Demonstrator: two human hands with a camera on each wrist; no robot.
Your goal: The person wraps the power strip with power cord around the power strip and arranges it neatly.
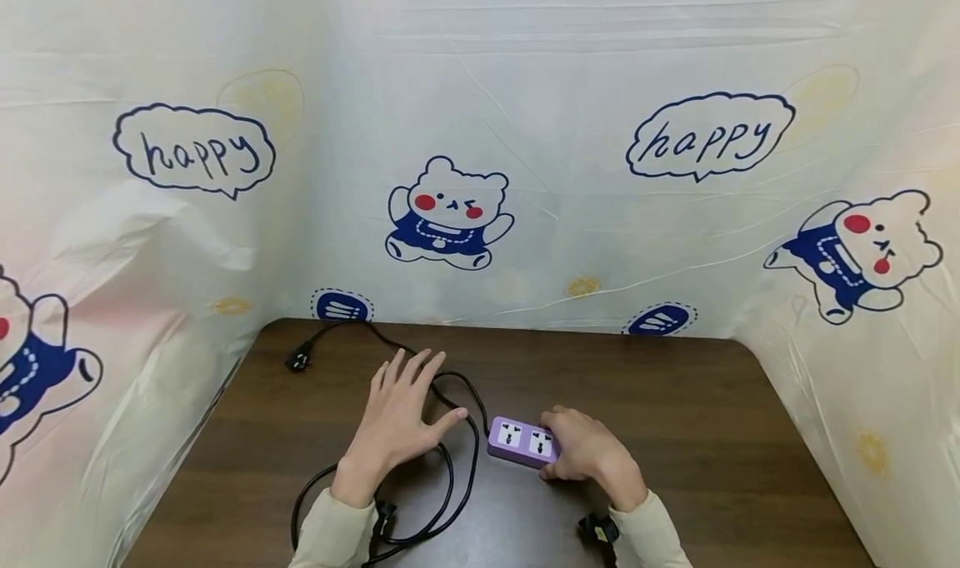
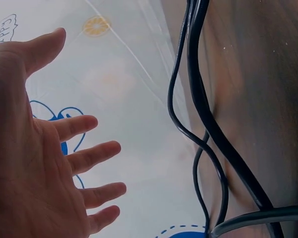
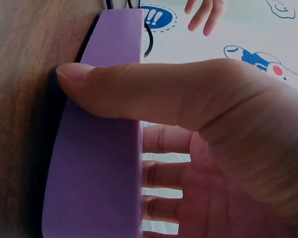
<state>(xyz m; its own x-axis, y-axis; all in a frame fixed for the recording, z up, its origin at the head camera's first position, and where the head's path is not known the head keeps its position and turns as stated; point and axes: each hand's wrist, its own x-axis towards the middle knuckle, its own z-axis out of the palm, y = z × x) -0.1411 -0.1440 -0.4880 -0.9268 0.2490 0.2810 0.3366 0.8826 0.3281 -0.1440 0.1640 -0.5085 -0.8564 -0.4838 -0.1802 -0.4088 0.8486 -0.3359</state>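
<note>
A purple power strip with two white sockets lies on the brown table, right of the middle. My right hand grips its right end. In the right wrist view the thumb lies across one long side of the power strip, with the fingers at the opposite side. My left hand is held over the black cord, fingers spread and straight, holding nothing. From the strip's left end the cord runs in loops beneath and around that hand. Its black plug lies at the table's far left corner.
A pale plastic sheet with printed bears and "happy" bubbles rises behind and beside the table. Dark wrist devices sit at both cuffs; one is by the right sleeve. Cord loops extend toward the front left.
</note>
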